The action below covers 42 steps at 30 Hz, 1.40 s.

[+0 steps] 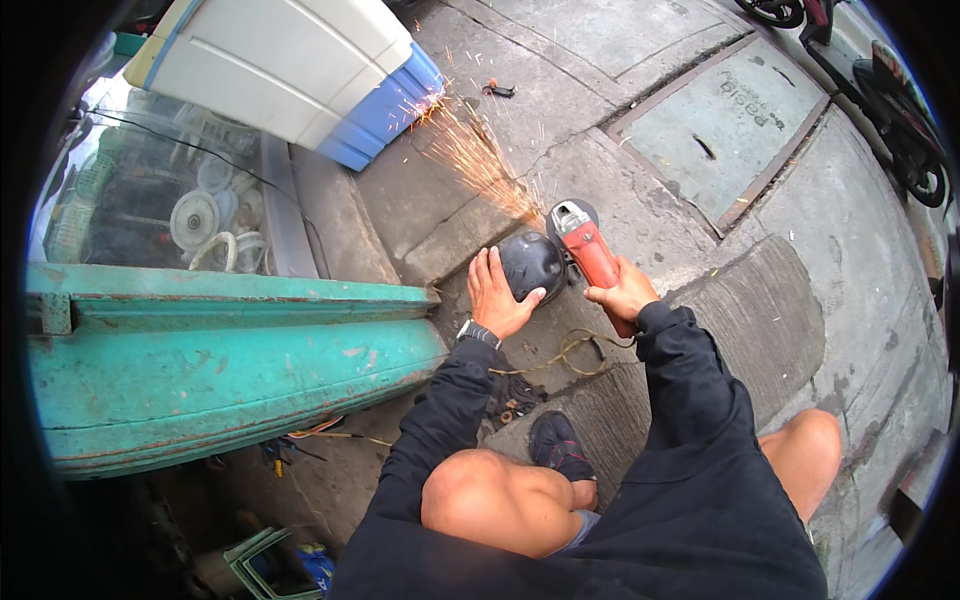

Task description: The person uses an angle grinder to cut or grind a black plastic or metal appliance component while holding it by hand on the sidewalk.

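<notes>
One black, rounded, glossy piece (533, 268) sits low over the pavement, just in front of the person and slightly right of the view's middle. One angle grinder (590, 255) with a red body and a metal head lies across its right side; its single disc (586, 208) shows dark around the head. Whether the disc touches the piece is hidden. One stream of orange sparks (485, 165) fans up and left to the blue lower part of one white-and-blue box (270, 65).

Two hands are at work. The left hand (500, 298) lies spread against the piece's left side, its fingers pointing up and its thumb along the near edge. The right hand (627, 293) is wrapped round the grinder's body. One watch (480, 333) circles the left wrist. One yellowish cord (570, 355) loops on the ground below the piece.

Left of the left hand, the end of one teal panel (230, 370) stands close, bounding that side. Right of the grinder, the pavement (850, 270) stretches wide, giving the right arm more room. One rectangular cover plate (720, 140) is set into it at upper right, framed by straight seams. One small dark thing (497, 89) lies just right of the box. One shoe (558, 447) shows near the lower middle.
</notes>
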Available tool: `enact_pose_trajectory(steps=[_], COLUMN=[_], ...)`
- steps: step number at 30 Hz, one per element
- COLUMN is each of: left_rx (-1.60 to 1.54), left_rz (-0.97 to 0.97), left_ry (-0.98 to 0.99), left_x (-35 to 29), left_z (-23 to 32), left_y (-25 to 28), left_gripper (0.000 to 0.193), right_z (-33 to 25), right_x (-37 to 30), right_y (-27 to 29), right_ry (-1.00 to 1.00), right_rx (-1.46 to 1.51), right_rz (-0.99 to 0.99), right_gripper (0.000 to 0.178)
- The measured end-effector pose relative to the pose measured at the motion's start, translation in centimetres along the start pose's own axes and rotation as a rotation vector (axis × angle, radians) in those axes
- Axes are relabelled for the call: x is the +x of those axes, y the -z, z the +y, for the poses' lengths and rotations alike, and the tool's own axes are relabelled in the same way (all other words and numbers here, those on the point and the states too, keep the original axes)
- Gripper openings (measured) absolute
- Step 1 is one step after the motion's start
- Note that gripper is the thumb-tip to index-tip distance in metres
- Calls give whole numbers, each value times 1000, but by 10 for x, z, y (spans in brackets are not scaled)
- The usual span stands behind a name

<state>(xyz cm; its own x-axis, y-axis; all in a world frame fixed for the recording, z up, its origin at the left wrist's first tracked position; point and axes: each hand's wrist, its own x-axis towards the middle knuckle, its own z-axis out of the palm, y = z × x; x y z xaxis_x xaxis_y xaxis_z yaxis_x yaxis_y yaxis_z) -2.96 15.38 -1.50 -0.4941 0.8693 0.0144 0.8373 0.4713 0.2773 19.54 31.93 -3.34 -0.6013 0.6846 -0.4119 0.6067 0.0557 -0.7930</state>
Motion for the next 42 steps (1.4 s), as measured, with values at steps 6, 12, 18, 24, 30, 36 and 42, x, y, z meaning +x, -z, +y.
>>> enact_pose_trajectory(steps=[6, 12, 18, 24, 30, 36, 42], left_rx=[-11, -14, -18, -34, -17, -35, -41], left_rz=[16, 2, -1, 0, -13, -1, -4], left_ry=[-34, -25, -7, 0, -3, -11, -3], left_x=[0, 0, 0, 0, 0, -1, -1], left_z=[-5, -5, -5, -4, -4, -4, -4], left_y=[-4, -4, -6, -5, -4, -4, -4], left_gripper=[118, 119, 119, 118, 118, 118, 118], right_z=[-15, -12, 0, 1, -11, -23, -29], right_x=[14, 17, -1, -8, 5, 25, 33], right_y=[2, 3, 2, 2, 7, 8, 7], right_ry=[-3, 29, 40, 2, -16, 13, 33], right_rx=[-6, -2, 5, 28, -29, -40, -30], right_rz=[-35, -31, 3, 1, -27, -62, -82], right_gripper=[79, 77, 77, 78, 78, 79, 79])
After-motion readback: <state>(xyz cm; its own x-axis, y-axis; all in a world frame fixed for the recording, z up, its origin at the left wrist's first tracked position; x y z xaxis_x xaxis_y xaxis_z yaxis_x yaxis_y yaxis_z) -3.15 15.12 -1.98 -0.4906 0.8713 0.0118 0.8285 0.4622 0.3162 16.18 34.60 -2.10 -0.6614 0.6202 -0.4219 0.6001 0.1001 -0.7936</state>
